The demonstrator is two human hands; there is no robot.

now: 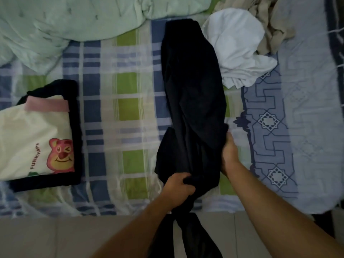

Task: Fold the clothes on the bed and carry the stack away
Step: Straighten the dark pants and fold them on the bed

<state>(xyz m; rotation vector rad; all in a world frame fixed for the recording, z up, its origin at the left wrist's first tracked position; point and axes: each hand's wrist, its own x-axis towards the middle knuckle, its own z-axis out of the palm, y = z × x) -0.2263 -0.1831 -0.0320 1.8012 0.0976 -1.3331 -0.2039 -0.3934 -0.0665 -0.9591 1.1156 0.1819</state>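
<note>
On the plaid bed (128, 108): dark garment (193, 101) laid lengthwise.
Left hand (178, 190) fisted round its bunched near end; right hand (229, 153) gripping its right edge, fingers tucked under cloth.

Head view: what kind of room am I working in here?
Most likely a bedroom. A bed with a checked sheet fills the view, a rumpled green quilt lies at its far side, and loose clothes sit beside the dark garment being folded.

Long garment (193, 101) lay lengthwise mid-bed (128, 108), near end hanging off edge toward floor (55, 237). Folded stack (37, 138) sat left of it, well apart. Crumpled shirt (236, 47) touched its far right side, more clothes (270, 19) behind that. Duvet (65, 21) bunched far left.
</note>
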